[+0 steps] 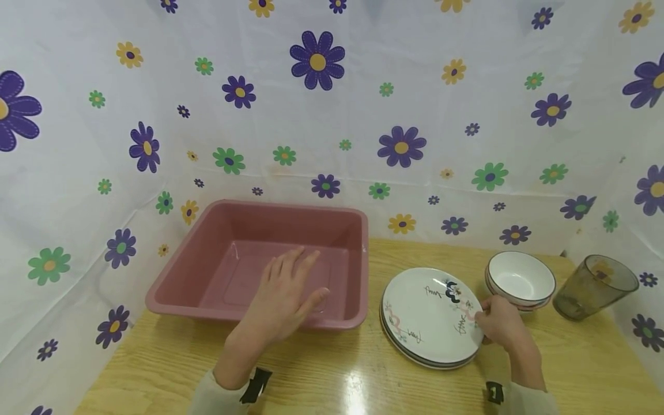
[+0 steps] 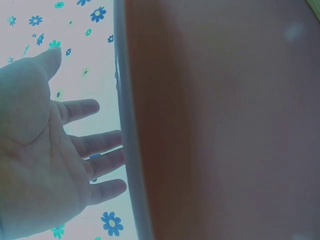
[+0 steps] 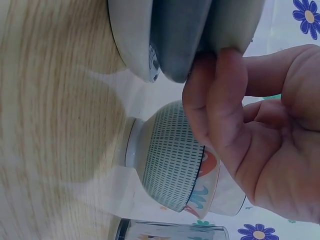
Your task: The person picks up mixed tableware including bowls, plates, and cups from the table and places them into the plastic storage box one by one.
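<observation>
A stack of white plates with a dark rim and a floral print lies on the table, its top plate (image 1: 430,314) facing up. My right hand (image 1: 500,323) pinches the right edge of that top plate, fingers curled under the rim in the right wrist view, where the lower plates (image 3: 132,37) sit beneath. My left hand (image 1: 282,294) is over the near side of a pink plastic basin (image 1: 218,225), fingers straight and spread, holding nothing. From the left wrist, the basin's outer wall (image 2: 225,125) fills much of the view; whether the fingertips touch its rim cannot be told.
Nested bowls (image 1: 521,276), the lower one patterned, stand right of the plates, just behind my right hand. Farther right is a tinted clear cup (image 1: 593,288). A flower-printed white sheet (image 1: 363,109) hangs behind the wooden table (image 1: 311,369) and along its sides.
</observation>
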Tool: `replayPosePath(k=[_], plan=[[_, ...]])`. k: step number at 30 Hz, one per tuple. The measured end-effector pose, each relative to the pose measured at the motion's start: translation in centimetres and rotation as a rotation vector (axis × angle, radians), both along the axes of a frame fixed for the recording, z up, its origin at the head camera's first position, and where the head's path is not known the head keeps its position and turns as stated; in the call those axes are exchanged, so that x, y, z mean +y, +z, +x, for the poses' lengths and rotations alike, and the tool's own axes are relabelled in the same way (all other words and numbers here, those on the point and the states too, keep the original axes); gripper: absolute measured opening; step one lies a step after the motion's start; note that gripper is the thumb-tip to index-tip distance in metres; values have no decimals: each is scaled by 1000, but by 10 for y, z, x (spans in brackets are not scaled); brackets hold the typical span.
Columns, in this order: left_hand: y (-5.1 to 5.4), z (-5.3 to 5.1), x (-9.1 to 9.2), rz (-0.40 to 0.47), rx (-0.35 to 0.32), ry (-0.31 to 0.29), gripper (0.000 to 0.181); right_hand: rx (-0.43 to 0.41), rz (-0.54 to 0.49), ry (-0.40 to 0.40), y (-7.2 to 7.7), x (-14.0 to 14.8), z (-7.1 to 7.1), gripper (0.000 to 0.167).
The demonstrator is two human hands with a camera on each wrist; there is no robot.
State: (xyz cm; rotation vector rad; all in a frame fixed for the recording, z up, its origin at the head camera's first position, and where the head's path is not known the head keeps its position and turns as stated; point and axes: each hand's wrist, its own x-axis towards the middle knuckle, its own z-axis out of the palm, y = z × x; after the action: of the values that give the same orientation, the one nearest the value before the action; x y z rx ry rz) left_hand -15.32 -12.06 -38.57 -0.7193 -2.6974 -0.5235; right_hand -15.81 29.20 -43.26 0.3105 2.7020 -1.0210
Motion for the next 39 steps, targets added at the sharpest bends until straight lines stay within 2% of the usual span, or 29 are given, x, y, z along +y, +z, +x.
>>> replayPosePath(k=[5,12,22,29,39], plan=[[0,1,0,-8,-3,8,66,-15,-7,1,0,0,1,28],[2,1,0,5,-13,3,65,33,-50,0,2,2,2,30],[2,1,0,0,3,8,66,41,-154,9,0,3,1,35],[2,1,-1,1,-4,9,65,60,-242,22,-6,9,0,35],[3,1,-1,1,-10,5,64,55,-264,4,-3,9,0,40]])
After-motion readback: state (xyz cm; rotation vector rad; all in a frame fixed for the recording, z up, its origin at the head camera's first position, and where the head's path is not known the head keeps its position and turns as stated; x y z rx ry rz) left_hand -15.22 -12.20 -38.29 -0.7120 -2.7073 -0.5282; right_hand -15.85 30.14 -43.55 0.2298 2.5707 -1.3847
